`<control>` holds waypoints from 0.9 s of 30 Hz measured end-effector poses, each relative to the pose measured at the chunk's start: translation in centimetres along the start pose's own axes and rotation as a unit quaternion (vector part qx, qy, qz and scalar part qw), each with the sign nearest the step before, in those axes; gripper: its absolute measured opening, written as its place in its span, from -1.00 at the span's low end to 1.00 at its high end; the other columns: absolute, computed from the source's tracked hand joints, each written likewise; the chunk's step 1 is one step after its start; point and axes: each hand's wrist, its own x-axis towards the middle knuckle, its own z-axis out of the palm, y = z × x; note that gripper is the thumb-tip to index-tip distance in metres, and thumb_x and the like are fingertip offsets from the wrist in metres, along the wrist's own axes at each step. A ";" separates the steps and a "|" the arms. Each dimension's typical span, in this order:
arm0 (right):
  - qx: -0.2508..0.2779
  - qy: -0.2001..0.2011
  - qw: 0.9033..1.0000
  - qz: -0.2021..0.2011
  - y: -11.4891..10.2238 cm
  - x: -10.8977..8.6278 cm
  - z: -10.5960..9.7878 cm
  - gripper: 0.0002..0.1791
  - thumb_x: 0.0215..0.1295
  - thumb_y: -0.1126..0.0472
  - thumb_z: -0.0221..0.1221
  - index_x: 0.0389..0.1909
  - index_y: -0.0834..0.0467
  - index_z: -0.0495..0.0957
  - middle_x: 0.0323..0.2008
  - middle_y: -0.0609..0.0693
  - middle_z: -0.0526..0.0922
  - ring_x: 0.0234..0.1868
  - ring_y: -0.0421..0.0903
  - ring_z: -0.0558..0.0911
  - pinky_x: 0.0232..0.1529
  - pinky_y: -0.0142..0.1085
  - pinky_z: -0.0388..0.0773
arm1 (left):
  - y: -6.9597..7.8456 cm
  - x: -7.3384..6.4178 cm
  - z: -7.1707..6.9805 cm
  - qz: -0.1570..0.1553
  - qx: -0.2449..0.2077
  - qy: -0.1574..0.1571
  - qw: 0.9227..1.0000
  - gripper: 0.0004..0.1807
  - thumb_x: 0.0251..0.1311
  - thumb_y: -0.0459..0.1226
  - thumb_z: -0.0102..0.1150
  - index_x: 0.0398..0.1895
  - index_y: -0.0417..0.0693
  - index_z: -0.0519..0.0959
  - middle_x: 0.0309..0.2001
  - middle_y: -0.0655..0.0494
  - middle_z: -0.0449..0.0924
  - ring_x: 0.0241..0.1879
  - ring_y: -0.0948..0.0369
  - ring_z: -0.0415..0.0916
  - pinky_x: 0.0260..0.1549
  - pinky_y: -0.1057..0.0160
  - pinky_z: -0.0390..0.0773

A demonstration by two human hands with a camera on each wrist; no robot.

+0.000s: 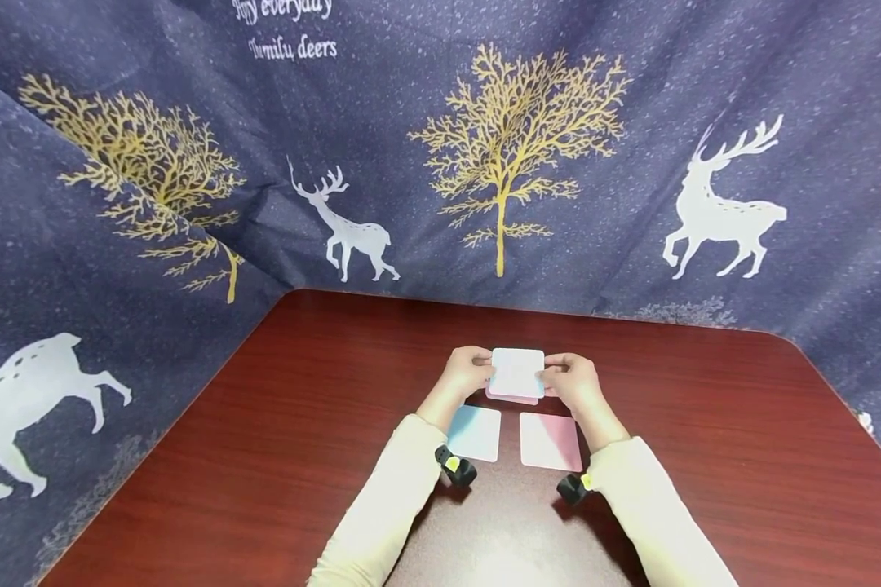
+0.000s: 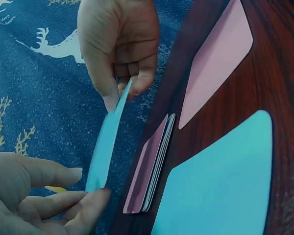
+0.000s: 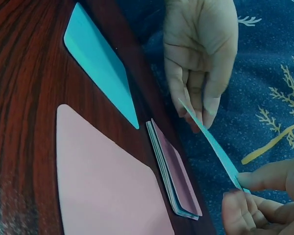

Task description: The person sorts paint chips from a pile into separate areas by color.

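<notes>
Past two cards lying on the table, both hands are at a light blue card raised above a small stack of cards. My right hand pinches its right edge between thumb and fingers, also plain in the right wrist view. At the card's left edge, my left hand touches it with the fingers, while the thumb stands slightly apart from it in the left wrist view. A pink card tops the stack, mostly hidden from above by the raised card.
Nearer me on the dark red wooden table lie a light blue card at left and a pink card at right. A dark blue cloth with deer and trees hangs behind the table.
</notes>
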 end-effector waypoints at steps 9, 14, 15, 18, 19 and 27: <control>0.022 -0.031 0.999 0.012 -0.4 -0.1 -0.3 -0.60 0.23 0.37 0.13 0.05 0.51 0.39 -0.32 0.10 0.63 -0.50 -0.25 0.59 -0.29 -0.32 0.66 | 0.4 0.0 -0.7 0.024 -0.017 0.018 0.999 -0.66 0.04 -0.56 0.15 -0.05 -0.40 0.57 -0.14 -0.27 0.62 -0.21 0.05 0.61 -0.23 0.16 0.67; 0.040 -0.049 0.998 0.023 -0.6 -0.8 -0.6 -0.57 0.24 0.39 0.15 0.07 0.49 0.31 -0.37 0.03 0.60 -0.50 -0.25 0.58 -0.35 -0.36 0.66 | 0.7 -0.4 -1.1 0.028 -0.010 0.004 1.000 -0.66 0.04 -0.55 0.16 -0.05 -0.37 0.59 -0.13 -0.24 0.63 -0.20 0.07 0.61 -0.24 0.16 0.67; 0.043 -0.053 0.997 0.025 -0.7 -1.0 -0.7 -0.55 0.23 0.39 0.16 0.08 0.49 0.29 -0.36 0.04 0.60 -0.50 -0.24 0.59 -0.35 -0.35 0.66 | 0.7 -0.4 -1.1 0.030 -0.004 0.001 1.000 -0.66 0.04 -0.55 0.16 -0.05 -0.36 0.60 -0.13 -0.23 0.64 -0.19 0.07 0.61 -0.24 0.17 0.67; 0.038 -0.065 0.997 0.024 -1.0 -1.6 -0.6 -0.48 0.23 0.40 0.16 0.16 0.46 0.23 -0.35 0.07 0.57 -0.51 -0.22 0.60 -0.36 -0.36 0.66 | 0.7 -0.8 -1.6 0.031 0.012 -0.007 0.999 -0.66 0.05 -0.53 0.18 -0.04 -0.32 0.60 -0.13 -0.21 0.65 -0.16 0.06 0.61 -0.26 0.18 0.67; 0.034 -0.069 0.997 0.021 -1.1 -1.7 -0.5 -0.46 0.22 0.41 0.16 0.17 0.45 0.21 -0.35 0.08 0.57 -0.52 -0.22 0.60 -0.36 -0.34 0.66 | 0.6 -1.0 -1.8 0.033 0.016 -0.009 0.999 -0.67 0.05 -0.53 0.18 -0.05 -0.32 0.61 -0.13 -0.21 0.65 -0.16 0.06 0.62 -0.27 0.19 0.67; -0.018 -0.095 0.995 -0.005 -1.6 -2.5 0.8 -0.45 0.13 0.39 0.20 0.14 0.43 0.27 -0.43 0.09 0.56 -0.55 -0.18 0.63 -0.41 -0.33 0.63 | 0.4 -2.4 -3.7 0.039 0.025 -0.024 0.999 -0.70 0.04 -0.54 0.18 -0.09 -0.38 0.57 -0.21 -0.24 0.63 -0.33 0.09 0.63 -0.34 0.17 0.68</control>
